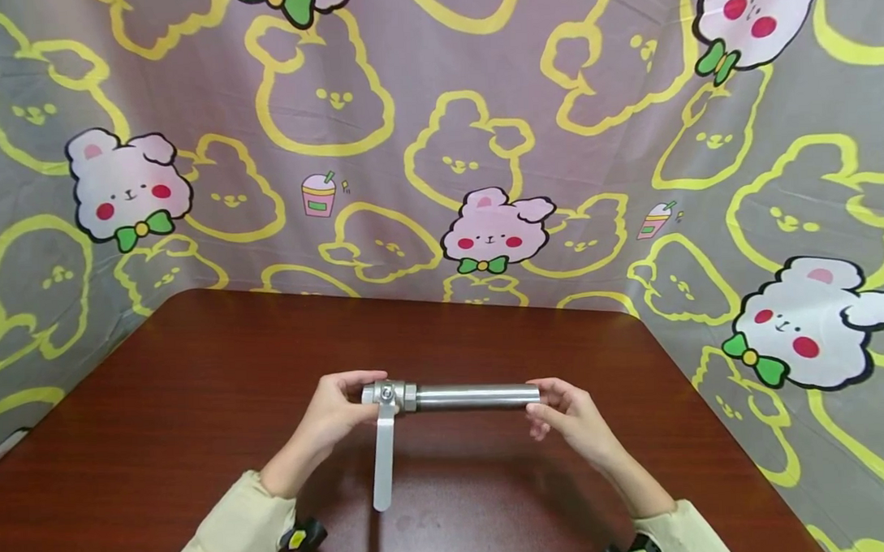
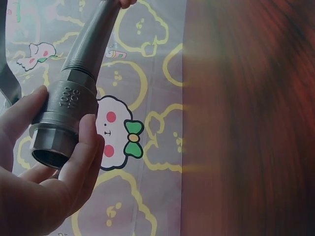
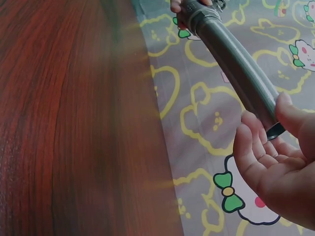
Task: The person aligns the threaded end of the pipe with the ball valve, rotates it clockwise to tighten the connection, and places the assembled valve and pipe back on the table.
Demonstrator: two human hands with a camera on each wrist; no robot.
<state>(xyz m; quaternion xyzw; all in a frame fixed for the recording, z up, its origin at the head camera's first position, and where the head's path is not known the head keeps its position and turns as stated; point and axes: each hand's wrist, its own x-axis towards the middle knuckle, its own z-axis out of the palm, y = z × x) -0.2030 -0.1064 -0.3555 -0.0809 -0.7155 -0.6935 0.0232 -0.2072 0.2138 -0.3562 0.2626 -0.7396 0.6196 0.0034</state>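
A metal ball valve [image 1: 389, 394] with a long flat lever [image 1: 384, 465] is joined to a smooth steel pipe [image 1: 475, 397]. Both are held level above the table, the lever pointing toward me. My left hand [image 1: 337, 405] grips the valve body at its outer end, thumb and fingers on opposite sides. In the left wrist view the valve's open hex end [image 2: 51, 145] and thread at the pipe joint [image 2: 78, 66] show. At the pipe's free end, my right hand [image 1: 574, 417] holds it between thumb and fingers. The right wrist view shows the pipe's hollow mouth [image 3: 275, 131] near the palm.
Beneath the hands spreads a dark reddish-brown wooden table [image 1: 269, 339]. A grey curtain [image 1: 406, 82] with rabbit drawings surrounds its back and sides. A dark wrist-worn device [image 1: 305, 537] sits at the left sleeve, another [image 1: 634, 550] at the right sleeve.
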